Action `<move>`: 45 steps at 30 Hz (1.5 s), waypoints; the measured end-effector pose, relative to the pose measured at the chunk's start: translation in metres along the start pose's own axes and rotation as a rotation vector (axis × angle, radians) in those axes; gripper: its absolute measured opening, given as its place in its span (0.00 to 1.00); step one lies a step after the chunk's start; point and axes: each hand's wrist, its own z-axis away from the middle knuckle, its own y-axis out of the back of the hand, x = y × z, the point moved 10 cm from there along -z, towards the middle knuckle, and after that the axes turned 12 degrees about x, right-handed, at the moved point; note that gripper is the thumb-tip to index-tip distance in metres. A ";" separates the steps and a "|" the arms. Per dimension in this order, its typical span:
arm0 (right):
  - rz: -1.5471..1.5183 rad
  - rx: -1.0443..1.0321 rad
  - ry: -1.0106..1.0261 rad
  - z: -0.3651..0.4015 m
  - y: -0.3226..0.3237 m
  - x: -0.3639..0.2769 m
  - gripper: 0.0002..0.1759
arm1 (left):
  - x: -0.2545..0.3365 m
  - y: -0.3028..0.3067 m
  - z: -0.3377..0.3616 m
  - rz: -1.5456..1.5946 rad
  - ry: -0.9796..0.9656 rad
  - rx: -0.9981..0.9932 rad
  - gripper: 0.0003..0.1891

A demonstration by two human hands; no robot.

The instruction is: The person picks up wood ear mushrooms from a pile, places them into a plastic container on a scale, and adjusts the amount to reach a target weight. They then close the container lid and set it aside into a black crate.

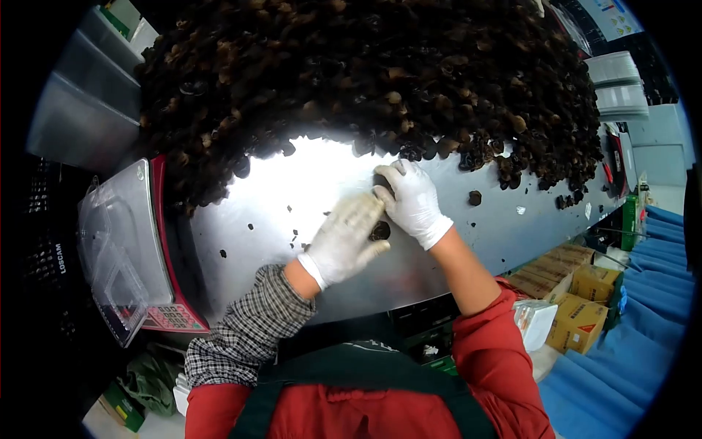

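My left hand (345,238), in a pale work glove, lies low over the metal table with its fingers stretched out and thumb apart. A dark round wood ear mushroom (379,231) shows between that thumb and the fingers, on the tabletop. My right hand (414,199), in a white glove, has its thumb and fingers curled round another dark wood ear mushroom (381,180), mostly hidden by the glove. The left fingertips meet the right thumb. Just beyond both hands rises the front edge of a large heap of wood ear mushrooms (351,80).
A scale (121,227) with a clear tray stands at the left, beside grey bins (91,80). Loose mushrooms, such as one at the right (474,198), and small crumbs dot the metal table (278,183). Cardboard boxes (578,322) and blue cloth (643,314) are on the right.
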 end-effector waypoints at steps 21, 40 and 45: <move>-0.238 -0.038 0.135 0.035 0.017 -0.016 0.30 | -0.038 0.055 0.059 -0.105 0.197 0.428 0.45; -0.038 -0.008 0.078 0.085 -0.044 -0.153 0.32 | -0.085 0.128 0.089 0.040 0.418 0.627 0.44; 0.228 -0.109 -0.227 0.078 -0.063 -0.079 0.39 | -0.103 0.078 0.096 -0.380 0.333 0.250 0.37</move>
